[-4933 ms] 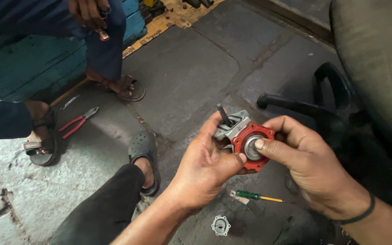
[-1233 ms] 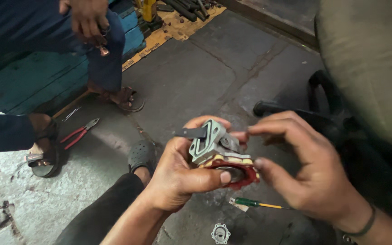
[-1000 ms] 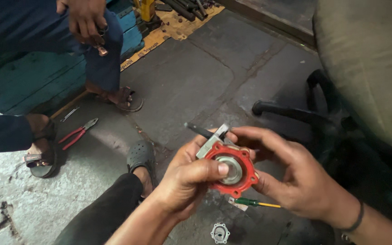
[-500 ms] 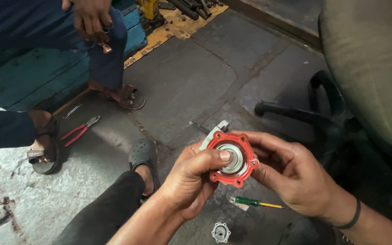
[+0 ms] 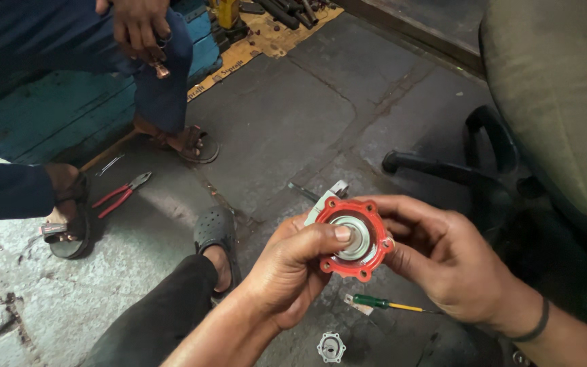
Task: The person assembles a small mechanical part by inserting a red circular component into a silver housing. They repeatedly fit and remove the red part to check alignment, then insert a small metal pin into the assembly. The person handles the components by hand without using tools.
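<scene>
Compared with a second ago, when the grey metal body faced up, the part is now turned so its red round flange [image 5: 354,239] looks straight at the person, and it sits slightly higher between the hands than half a second back. The left hand [image 5: 293,272] grips it from the near side, its fingers [image 5: 321,239] closed around the rim with the thumb pressed on the silver centre disc [image 5: 353,238]. The right hand [image 5: 443,261] cups the far side, fingers clamped on the flange edge and wrapped behind it. A grey metal piece [image 5: 327,198] with a thin dark rod pokes out behind the flange at its upper left.

The part is held in the air above the concrete floor [image 5: 293,115], not touching it. On the floor just below the hands lies a green-handled screwdriver [image 5: 382,304], and nearer the bottom edge a small grey gasket-shaped piece [image 5: 331,347]. The person's own dark-trousered leg and grey clog [image 5: 215,234] stretch out to the left. Well apart, red-handled pliers [image 5: 122,194] lie by another person's sandalled foot [image 5: 66,221]. That other person's hand [image 5: 137,27] holds a small object at the top left. A black chair base [image 5: 456,170] stands to the right.
</scene>
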